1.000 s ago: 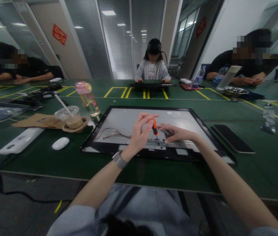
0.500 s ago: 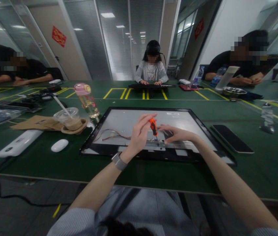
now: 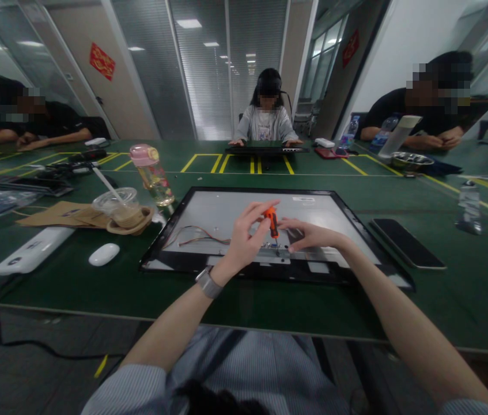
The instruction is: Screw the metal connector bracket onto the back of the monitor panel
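Observation:
A flat monitor panel (image 3: 226,210) lies face down on the green table (image 3: 53,276), its grey metal back up inside a black frame. My left hand (image 3: 246,236) pinches the orange handle of a small screwdriver (image 3: 272,223), which stands upright with its tip on a metal strip (image 3: 265,253) near the panel's front edge. My right hand (image 3: 313,233) rests on the panel just right of the tip, fingers pressed flat against the strip. Thin coloured wires (image 3: 200,236) run across the panel's left part.
Left of the panel sit a white mouse (image 3: 103,253), a white bar-shaped device (image 3: 31,251), a plastic cup with a straw (image 3: 118,207) and a pink-lidded bottle (image 3: 152,174). A black phone (image 3: 408,242) lies to the right. Three other people sit around the table.
The screwdriver handle has turned and shifted slightly between my left fingers. My right hand stays in place on the strip. The view has drifted a little.

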Motion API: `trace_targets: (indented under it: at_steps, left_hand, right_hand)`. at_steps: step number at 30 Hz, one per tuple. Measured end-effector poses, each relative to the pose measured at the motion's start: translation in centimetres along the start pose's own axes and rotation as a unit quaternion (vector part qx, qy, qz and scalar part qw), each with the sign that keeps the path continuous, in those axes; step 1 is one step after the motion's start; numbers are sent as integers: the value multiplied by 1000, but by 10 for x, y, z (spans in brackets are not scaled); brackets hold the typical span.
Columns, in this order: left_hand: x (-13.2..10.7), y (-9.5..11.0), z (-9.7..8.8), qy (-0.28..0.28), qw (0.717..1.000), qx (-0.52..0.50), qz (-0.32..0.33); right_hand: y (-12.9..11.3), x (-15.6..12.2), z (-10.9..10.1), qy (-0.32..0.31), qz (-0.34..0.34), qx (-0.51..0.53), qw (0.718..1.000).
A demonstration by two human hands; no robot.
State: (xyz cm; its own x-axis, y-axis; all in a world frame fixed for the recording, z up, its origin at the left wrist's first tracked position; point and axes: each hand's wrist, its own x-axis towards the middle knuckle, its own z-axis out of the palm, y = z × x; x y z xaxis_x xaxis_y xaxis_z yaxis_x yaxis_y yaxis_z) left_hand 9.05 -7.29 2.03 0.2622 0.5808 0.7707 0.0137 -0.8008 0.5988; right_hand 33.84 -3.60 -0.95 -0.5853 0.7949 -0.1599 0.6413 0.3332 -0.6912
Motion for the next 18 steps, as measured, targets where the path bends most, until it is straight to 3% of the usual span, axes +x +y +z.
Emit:
trace_targets:
  at_steps: [10, 18]
  left_hand:
    - [-2, -4, 4, 45, 998, 44, 15]
    - [-3, -5, 4, -12, 999, -29, -10]
  right_hand:
    - [2, 1, 1, 0, 8, 1, 1000]
    - [5, 2, 0, 2, 0, 6, 1000]
